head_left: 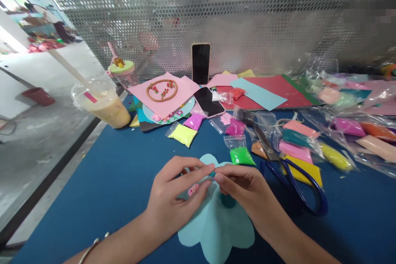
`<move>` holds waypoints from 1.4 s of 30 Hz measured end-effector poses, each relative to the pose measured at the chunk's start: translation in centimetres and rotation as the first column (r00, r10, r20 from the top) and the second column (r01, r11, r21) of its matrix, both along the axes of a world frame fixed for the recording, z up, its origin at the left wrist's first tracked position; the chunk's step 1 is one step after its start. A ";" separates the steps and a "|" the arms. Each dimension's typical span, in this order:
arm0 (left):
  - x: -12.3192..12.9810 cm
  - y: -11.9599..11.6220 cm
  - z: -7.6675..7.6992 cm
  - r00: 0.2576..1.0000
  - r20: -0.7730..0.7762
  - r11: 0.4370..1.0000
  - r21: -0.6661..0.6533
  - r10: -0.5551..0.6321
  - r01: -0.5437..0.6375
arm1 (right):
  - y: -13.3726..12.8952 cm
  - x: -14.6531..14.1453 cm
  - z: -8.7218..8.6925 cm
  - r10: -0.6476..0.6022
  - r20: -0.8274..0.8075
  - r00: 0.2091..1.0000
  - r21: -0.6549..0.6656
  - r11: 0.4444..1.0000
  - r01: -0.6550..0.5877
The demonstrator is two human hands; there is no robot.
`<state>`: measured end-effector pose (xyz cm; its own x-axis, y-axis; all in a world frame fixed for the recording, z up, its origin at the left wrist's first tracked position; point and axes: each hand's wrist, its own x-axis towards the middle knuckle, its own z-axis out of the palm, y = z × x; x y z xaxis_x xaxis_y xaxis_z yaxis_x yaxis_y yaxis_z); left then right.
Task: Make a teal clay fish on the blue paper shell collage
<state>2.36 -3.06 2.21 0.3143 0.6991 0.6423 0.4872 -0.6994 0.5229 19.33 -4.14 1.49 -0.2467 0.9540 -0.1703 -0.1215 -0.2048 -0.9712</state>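
A light blue paper cut in a scalloped flower shape (216, 231) lies on the table under both hands. Over its upper part, my left hand (179, 189) and my right hand (247, 187) meet at the fingertips. Pinched between them is a small piece of teal clay (212, 174), mostly covered by the fingers. A small pink clay shape with a dark dot (193, 190) shows on the paper beneath my left fingers. Partly hidden below my right hand is a darker teal patch (228, 201) on the paper.
Blue-handled scissors (297, 185) lie right of my right hand, by bagged coloured clay (297, 144). Green (242, 156) and yellow (183, 134) clay packets sit ahead. Farther back are a standing phone (201, 64), a flat phone (208, 102) and a drink cup (105, 105).
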 end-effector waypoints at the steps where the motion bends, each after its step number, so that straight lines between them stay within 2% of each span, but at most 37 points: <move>1: 0.1 0.0 0.0 1.000 0.001 1.000 -0.008 -0.012 0.012 | 0.0 0.0 0.0 -0.016 0.001 1.000 -0.008 1.000 0.016; 4: 0.2 -0.2 0.0 0.999 0.013 0.998 -0.056 -0.034 0.035 | 0.0 0.0 -0.3 -0.072 -0.010 0.997 -0.022 0.997 0.072; 9: 0.3 -0.6 -0.1 0.996 0.075 0.989 -0.141 0.043 -0.032 | 0.0 0.0 -0.6 -0.112 -0.003 0.994 -0.006 0.994 0.112; 16: 0.4 -0.5 -0.2 0.998 0.065 0.997 -0.073 0.025 -0.020 | 0.1 0.1 -0.6 -0.087 0.000 0.996 0.003 0.996 0.087; 21: 0.3 -0.7 -0.3 0.998 0.059 0.994 -0.105 0.023 -0.017 | 0.1 0.2 -0.6 -0.093 -0.012 0.996 -0.015 0.996 0.092; 26: 0.4 -1.1 -0.6 0.999 -0.026 0.991 -0.129 -0.032 0.028 | 0.2 0.2 -0.7 -0.089 -0.019 0.996 0.012 0.996 0.089; 30: 0.4 -1.1 -0.7 1.000 -0.025 0.996 -0.092 0.008 -0.010 | 0.2 0.2 -0.8 -0.132 -0.013 0.991 -0.014 0.991 0.131; 36: 0.4 -1.2 -0.7 0.997 -0.064 0.996 -0.079 -0.036 0.031 | 0.2 0.1 -0.5 -0.042 -0.090 0.995 -0.001 0.999 0.042; 42: 0.4 -1.1 -0.6 0.999 -0.047 0.999 -0.045 -0.014 0.012 | 0.3 0.3 -1.0 -0.111 -0.073 0.991 -0.023 0.994 0.110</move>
